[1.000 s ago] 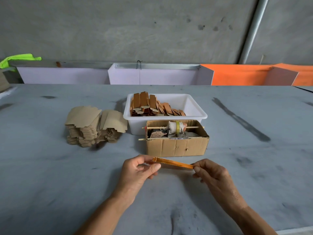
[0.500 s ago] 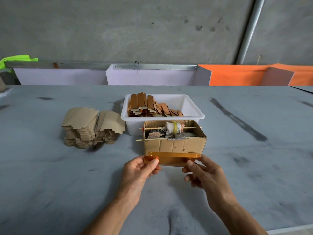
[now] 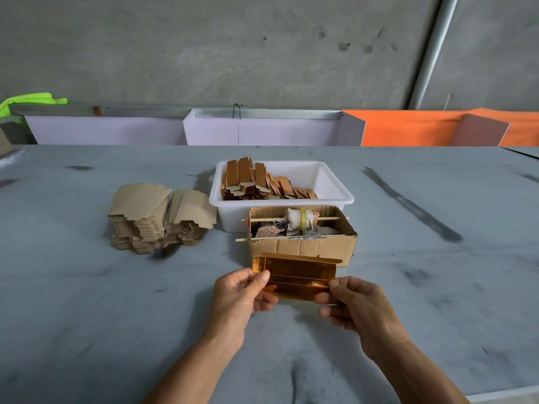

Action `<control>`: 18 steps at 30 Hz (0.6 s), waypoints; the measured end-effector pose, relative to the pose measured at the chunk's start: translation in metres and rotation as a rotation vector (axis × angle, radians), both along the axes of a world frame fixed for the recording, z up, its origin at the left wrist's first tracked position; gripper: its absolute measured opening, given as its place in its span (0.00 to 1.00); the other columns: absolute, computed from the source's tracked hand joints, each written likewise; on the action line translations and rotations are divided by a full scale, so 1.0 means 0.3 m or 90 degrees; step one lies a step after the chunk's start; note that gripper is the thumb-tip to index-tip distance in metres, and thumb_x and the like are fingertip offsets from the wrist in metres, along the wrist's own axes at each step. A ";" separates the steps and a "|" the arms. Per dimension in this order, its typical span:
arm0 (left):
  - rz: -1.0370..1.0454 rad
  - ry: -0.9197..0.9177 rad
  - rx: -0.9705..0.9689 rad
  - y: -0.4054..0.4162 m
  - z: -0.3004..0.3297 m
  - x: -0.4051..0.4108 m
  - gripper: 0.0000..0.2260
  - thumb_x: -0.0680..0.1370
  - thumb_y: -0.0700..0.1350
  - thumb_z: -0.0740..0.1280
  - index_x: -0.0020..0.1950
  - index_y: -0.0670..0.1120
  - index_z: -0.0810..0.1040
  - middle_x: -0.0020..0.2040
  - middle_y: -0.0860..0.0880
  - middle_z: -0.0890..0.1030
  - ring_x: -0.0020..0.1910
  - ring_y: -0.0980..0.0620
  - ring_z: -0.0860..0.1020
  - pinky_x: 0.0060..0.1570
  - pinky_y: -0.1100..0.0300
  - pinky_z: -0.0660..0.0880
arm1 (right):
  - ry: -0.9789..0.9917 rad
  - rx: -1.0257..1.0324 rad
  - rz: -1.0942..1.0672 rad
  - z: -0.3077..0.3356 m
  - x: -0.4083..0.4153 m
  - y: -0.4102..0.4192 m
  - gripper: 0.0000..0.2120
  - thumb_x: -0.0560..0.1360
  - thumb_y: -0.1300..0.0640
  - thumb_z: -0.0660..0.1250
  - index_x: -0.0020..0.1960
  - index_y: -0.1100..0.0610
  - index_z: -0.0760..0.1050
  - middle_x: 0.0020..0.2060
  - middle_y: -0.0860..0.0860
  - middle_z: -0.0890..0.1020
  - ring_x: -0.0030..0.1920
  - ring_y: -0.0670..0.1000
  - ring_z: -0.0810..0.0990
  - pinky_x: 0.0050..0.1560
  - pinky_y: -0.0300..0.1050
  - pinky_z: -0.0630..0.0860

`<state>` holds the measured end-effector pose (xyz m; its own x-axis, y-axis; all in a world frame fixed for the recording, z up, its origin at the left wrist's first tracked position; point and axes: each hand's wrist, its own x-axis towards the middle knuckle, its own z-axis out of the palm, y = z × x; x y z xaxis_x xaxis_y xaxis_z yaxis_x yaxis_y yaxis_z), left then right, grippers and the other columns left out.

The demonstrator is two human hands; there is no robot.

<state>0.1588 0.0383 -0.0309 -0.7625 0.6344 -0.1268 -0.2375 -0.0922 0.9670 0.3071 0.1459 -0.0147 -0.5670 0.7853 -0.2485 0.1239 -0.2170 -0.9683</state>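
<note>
— Where is the shiny gold creased card sheet [image 3: 297, 277] hanging?
— The left hand [image 3: 236, 298] and right hand [image 3: 358, 307] are pinching its ends, just before the brown cardboard box [image 3: 303, 247] holding a cloth-wrapped stick [image 3: 300, 218]. Behind, a white plastic tub [image 3: 335, 196] is holding folded brown cards [image 3: 256, 182], all sitting on the grey table [image 3: 87, 287] below a concrete wall [image 3: 204, 53].

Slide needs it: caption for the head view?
Left hand and right hand pinch a gold card blank by its ends, in front of a cardboard box.

The flat gold foil-faced card sheet [image 3: 297, 275] looks glossy; the brown corrugated cardboard box [image 3: 303, 247] matt; the white plastic tub [image 3: 335, 196] smooth.
</note>
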 end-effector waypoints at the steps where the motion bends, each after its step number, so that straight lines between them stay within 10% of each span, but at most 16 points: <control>1: 0.003 -0.003 -0.008 0.000 -0.001 0.002 0.03 0.75 0.36 0.68 0.42 0.37 0.77 0.29 0.45 0.82 0.23 0.53 0.78 0.23 0.64 0.75 | -0.006 0.001 -0.001 0.001 0.001 0.001 0.08 0.79 0.60 0.61 0.47 0.64 0.76 0.34 0.57 0.84 0.27 0.51 0.80 0.27 0.40 0.73; 9: -0.008 0.061 -0.126 -0.012 -0.006 0.003 0.12 0.75 0.41 0.69 0.33 0.42 0.74 0.21 0.50 0.70 0.17 0.56 0.67 0.17 0.67 0.62 | -0.010 -0.015 -0.009 0.007 0.005 0.006 0.08 0.78 0.58 0.63 0.45 0.62 0.76 0.35 0.58 0.84 0.27 0.50 0.80 0.26 0.40 0.73; 18: -0.116 -0.152 -0.107 -0.016 0.022 0.001 0.02 0.73 0.37 0.71 0.42 0.42 0.79 0.29 0.47 0.81 0.23 0.55 0.77 0.21 0.67 0.72 | 0.011 -0.096 0.034 0.001 0.010 0.016 0.02 0.75 0.62 0.67 0.44 0.60 0.78 0.40 0.58 0.85 0.32 0.51 0.81 0.30 0.41 0.76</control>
<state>0.1591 0.0335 -0.0244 -0.5742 0.7132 -0.4022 -0.4572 0.1282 0.8801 0.3102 0.1506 -0.0145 -0.6125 0.7083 -0.3509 0.1223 -0.3536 -0.9274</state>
